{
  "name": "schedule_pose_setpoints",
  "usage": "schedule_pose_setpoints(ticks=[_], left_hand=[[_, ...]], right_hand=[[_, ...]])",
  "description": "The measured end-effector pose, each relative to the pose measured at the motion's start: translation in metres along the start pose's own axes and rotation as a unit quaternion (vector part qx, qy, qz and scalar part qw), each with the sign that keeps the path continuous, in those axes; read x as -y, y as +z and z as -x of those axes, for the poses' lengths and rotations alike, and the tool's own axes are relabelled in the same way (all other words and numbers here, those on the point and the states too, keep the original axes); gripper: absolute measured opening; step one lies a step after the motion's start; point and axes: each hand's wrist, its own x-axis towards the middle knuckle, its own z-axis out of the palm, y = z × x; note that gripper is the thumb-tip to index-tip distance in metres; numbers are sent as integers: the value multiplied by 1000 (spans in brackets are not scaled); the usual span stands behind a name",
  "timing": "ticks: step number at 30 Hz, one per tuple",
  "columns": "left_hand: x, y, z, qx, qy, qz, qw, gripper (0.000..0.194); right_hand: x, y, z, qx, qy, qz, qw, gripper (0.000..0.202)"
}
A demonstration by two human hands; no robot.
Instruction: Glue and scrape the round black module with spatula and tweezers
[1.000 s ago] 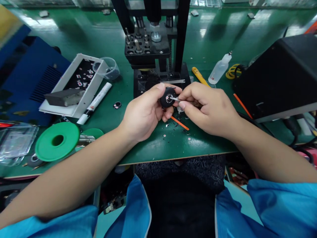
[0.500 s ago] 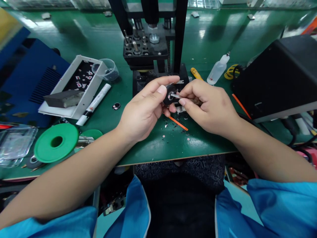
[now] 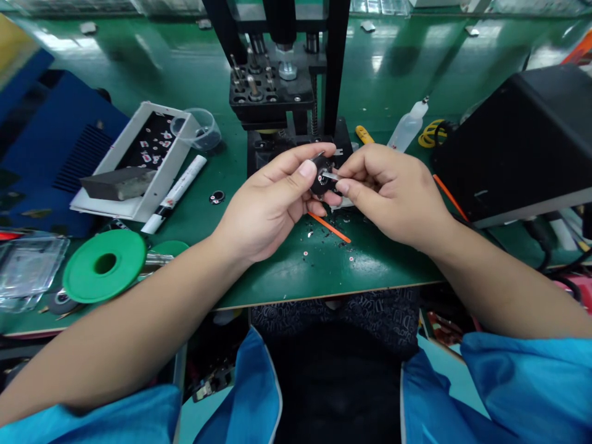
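My left hand (image 3: 272,203) is closed on a small round black part (image 3: 320,182) with a ring and a tiny red-and-white mark at its centre. Its thumb presses the near side while the fingers support it from behind. Between thumb and fingertips, my right hand (image 3: 393,188) pinches a thin metal blade (image 3: 330,176). The blade's flat tip lies against the middle of the black part. Below my hands, an orange stick (image 3: 330,228) rests on the green bench (image 3: 277,277) among dark scraps and tiny round stickers.
Behind my hands stands a black press (image 3: 272,98). On the left are a white box (image 3: 152,197), a marker (image 3: 174,194), a clear cup (image 3: 203,132) and a green spool (image 3: 129,277). A squeeze bottle (image 3: 409,126) and a black box-shaped device (image 3: 513,142) stand to the right.
Both hands have shifted slightly to the right with the black part and the blade. The blade's tip still touches the part's centre.
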Motion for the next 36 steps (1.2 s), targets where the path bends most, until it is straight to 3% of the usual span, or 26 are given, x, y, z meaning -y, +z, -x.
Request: schedule_pose_setpoints(ticks=[5, 11, 36], left_hand=[[-7, 2, -1, 11, -43, 48, 998, 28], [-9, 7, 0, 11, -51, 84, 995, 21], [-13, 8, -1, 3, -94, 101, 990, 19]], right_hand=[[2, 1, 1, -11, 1, -1, 1000, 14], [-1, 1, 1, -15, -6, -9, 1000, 13], [-7, 2, 3, -33, -27, 31, 999, 18]])
